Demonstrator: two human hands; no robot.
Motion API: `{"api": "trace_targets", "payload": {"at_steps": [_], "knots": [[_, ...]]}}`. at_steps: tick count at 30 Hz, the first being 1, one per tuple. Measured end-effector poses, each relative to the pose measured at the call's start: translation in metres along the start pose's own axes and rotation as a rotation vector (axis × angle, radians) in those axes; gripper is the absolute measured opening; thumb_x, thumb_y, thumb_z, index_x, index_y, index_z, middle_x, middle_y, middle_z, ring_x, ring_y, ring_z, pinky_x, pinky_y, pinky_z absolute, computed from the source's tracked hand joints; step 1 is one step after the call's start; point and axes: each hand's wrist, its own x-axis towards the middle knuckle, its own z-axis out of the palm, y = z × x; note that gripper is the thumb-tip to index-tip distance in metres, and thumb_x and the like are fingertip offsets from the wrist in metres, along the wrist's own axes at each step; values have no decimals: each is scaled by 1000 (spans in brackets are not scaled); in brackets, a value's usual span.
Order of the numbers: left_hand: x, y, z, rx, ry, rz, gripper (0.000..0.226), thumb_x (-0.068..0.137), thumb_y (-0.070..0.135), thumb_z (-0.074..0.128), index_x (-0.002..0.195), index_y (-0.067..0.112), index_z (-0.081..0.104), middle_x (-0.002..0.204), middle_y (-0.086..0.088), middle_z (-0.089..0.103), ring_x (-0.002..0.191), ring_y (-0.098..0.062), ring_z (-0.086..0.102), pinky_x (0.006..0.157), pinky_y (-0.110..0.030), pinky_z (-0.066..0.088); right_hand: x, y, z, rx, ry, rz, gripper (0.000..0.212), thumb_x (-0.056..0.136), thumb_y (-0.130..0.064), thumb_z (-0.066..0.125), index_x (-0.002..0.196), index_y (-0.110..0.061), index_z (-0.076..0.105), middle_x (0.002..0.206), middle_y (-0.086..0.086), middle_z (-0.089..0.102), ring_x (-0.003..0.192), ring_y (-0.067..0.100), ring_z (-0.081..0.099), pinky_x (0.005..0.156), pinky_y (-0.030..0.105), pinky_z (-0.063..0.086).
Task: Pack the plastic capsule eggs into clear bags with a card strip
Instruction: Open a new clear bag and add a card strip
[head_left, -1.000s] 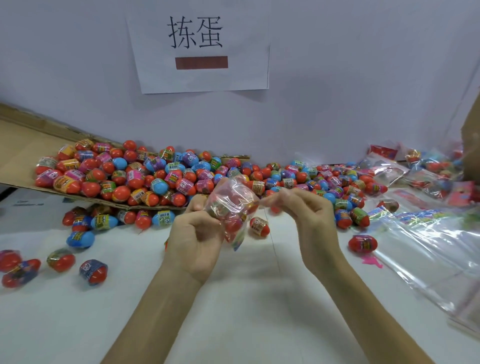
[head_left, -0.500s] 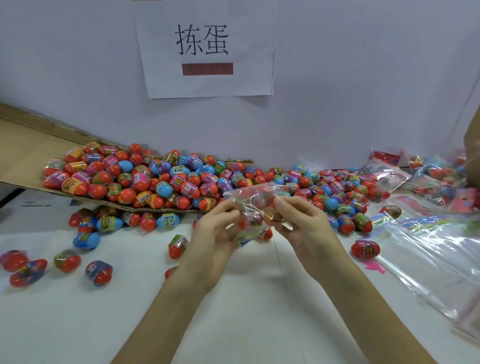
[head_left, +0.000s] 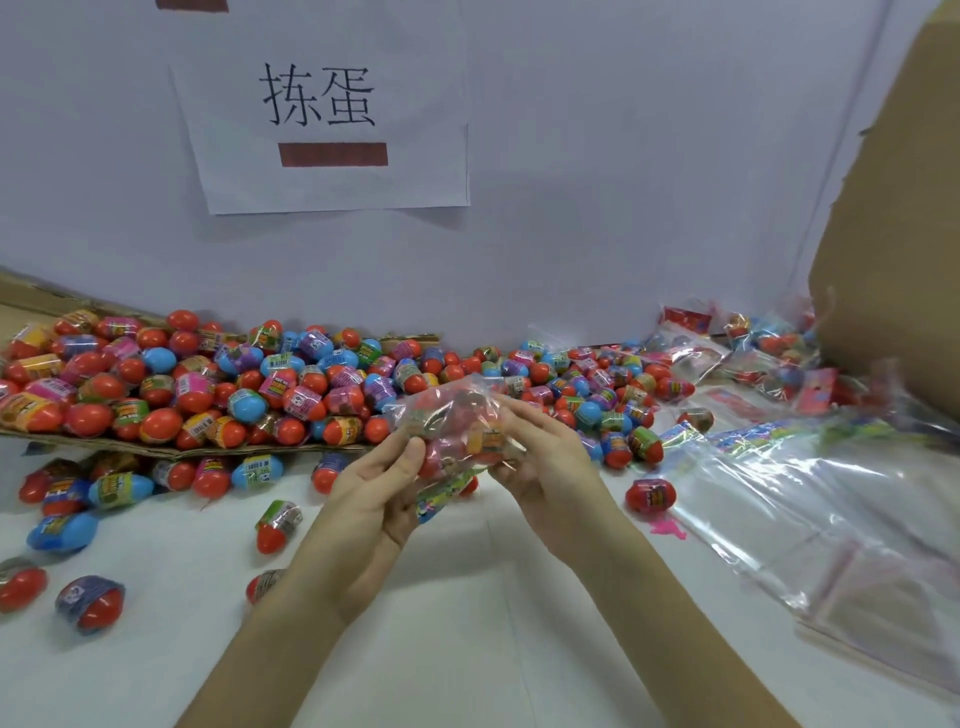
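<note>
Between the two hands, held up clear of the bench (head_left: 467, 649), sits the clear bag (head_left: 452, 410), bulging with several capsule eggs (head_left: 485, 441) and showing a printed card strip (head_left: 441, 493) at its lower edge. The left hand (head_left: 374, 499) has its grip clamped on the bag's left side, thumb pressed to the film. The right hand (head_left: 545, 478) has its grip closed on the opposite side. Which end is the mouth I cannot tell through the crumpled film.

The likely trouble is that the film is slick and the eggs are round. If the mouth is not yet shut and the bag tips, an egg could slide out and roll among the loose eggs (head_left: 650, 494) on the bench. The card strip looks skewed, so folding film over it may crease it or trap it crooked. To the right lies the stack of empty bags (head_left: 805, 509), which a sweeping forearm could scatter.
</note>
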Motion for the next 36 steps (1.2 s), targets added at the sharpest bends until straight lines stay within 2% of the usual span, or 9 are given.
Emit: {"api": "trace_targets", "payload": {"at_steps": [3, 6, 10, 15, 19, 21, 24, 29, 36], "knots": [[2, -2, -1, 81, 11, 26, 21, 82, 19, 69, 96, 20, 84, 113, -9, 78, 93, -16, 78, 68, -19, 60, 1, -12, -11, -361, -45, -153, 32, 99, -43, 59, 127, -30, 67, 89, -12, 69, 77, 3, 62, 58, 20, 46], [2, -3, -6, 154, -16, 29, 20, 82, 20, 70, 94, 23, 85, 110, -11, 79, 92, -18, 79, 67, -21, 61, 0, -18, -19, -566, -143, -240, 23, 97, -25, 68, 120, -26, 70, 102, -1, 71, 81, 7, 65, 59, 19, 48], [6, -5, -10, 227, -28, 35, 38, 84, 29, 68, 121, 21, 75, 116, -5, 78, 94, -17, 78, 65, -24, 61, 1, -35, -34, -649, -102, -182, 16, 92, -15, 73, 108, -15, 70, 97, 6, 74, 76, 17, 65, 57, 26, 51], [15, 0, -19, 104, -12, 48, 51, 84, 30, 66, 131, 11, 67, 124, -15, 74, 109, -33, 75, 78, -34, 64, 19, -88, -66, -250, 42, -256, 12, 90, -12, 73, 102, -10, 70, 91, 7, 72, 72, 23, 65, 57, 22, 56], [14, -2, -17, 91, -9, 13, 49, 86, 29, 64, 130, 8, 68, 123, -15, 74, 108, -35, 74, 77, -35, 64, 43, -135, -99, 234, 375, -414, 50, 104, -16, 55, 149, -4, 36, 140, 18, 56, 118, 32, 66, 98, 43, 56], [13, -3, -15, 95, -5, 8, 47, 86, 28, 63, 129, 7, 68, 122, -16, 75, 107, -36, 75, 74, -34, 64, 47, -132, -107, 58, 426, -397, 53, 104, -17, 56, 151, -10, 35, 138, 15, 58, 117, 30, 67, 100, 45, 55], [12, -5, -16, 113, -3, 17, 47, 84, 26, 65, 126, 6, 69, 121, -16, 75, 107, -37, 75, 74, -35, 64, 36, -96, -102, -301, 351, -341, 22, 101, -10, 58, 122, -12, 65, 107, 10, 76, 91, 24, 74, 81, 34, 61], [10, -7, -15, 177, -8, -19, 28, 99, 13, 56, 120, 4, 72, 118, -15, 76, 101, -37, 76, 72, -34, 65, 26, -57, -107, -606, 252, -238, 21, 98, -1, 61, 93, -13, 77, 83, 6, 78, 77, 21, 75, 77, 34, 63], [8, -12, -10, 243, -3, -44, 27, 102, 11, 52, 119, 4, 72, 115, -15, 77, 101, -38, 76, 80, -38, 64, 72, -94, -198, -1240, 726, -326, 19, 90, -4, 67, 92, -23, 71, 97, -1, 72, 90, 18, 69, 70, 25, 52]]}}
